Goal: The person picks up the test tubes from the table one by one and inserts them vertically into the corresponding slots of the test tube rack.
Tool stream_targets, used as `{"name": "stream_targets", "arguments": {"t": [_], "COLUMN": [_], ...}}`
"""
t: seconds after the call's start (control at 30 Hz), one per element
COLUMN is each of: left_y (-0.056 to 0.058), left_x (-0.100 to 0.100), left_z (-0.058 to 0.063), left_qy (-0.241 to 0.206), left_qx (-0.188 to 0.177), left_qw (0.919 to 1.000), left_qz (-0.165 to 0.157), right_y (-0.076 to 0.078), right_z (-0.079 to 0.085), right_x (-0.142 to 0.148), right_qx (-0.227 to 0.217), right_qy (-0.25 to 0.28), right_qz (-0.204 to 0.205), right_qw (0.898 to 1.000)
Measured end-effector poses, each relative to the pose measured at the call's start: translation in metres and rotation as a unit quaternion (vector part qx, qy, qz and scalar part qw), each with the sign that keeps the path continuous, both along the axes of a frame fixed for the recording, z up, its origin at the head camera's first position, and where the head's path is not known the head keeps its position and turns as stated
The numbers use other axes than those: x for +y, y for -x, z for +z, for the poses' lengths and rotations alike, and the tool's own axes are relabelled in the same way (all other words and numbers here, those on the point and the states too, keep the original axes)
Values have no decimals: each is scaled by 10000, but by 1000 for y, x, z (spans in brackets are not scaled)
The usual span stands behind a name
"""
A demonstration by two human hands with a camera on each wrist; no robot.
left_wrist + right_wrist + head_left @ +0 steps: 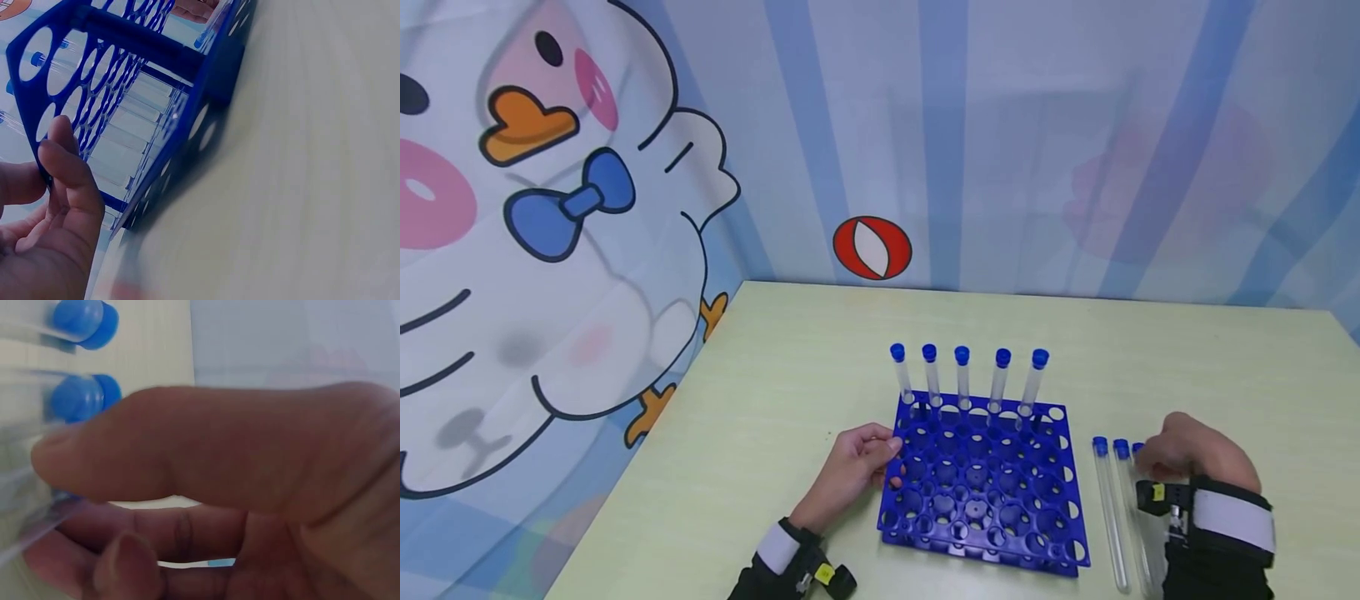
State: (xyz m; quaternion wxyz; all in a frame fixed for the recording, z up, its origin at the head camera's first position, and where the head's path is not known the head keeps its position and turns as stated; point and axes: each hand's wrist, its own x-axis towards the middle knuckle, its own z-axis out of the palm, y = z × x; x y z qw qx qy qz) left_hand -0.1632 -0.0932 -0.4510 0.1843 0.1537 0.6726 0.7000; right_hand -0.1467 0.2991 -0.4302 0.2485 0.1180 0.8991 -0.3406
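Note:
A blue plastic test tube rack (985,553) stands on the table. My left hand (850,467) grips its left side, thumb outside and fingertips at the end panel's holes in the left wrist view. Several clear test tubes (962,379) with blue caps stand upright along the rack's back row. To the right of the rack, capped test tubes (1110,517) lie side by side on the table. My right hand (1210,450) is over the rightmost of them, pinching a clear tube close to its cap between thumb (144,447) and fingers; the hand hides much of that tube.
The pale table (760,392) meets a blue striped backdrop (1015,167) at its back edge. A large cartoon duck print (625,333) covers the backdrop on the left. Beside the right hand, two more blue caps (78,319) show in the right wrist view.

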Motion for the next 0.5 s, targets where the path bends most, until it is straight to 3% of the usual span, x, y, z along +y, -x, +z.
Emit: {"name": "stream_targets", "arguments": {"t": [0.3,0.5], "left_y": [7,2], "left_x": [-3,-1], "left_z": [-19,-6], "left_qy": [-41,-57], "left_qx": [-79,-108], "left_qw": [9999,9999], "left_qz": [50,-3], "right_y": [-2,-9], "right_z": [9,37], "right_x": [-1,-1], "right_qx": [37,593], "right_qy": [23,-229], "right_qz": [-145,-170], "right_qw": [9999,9978]}}
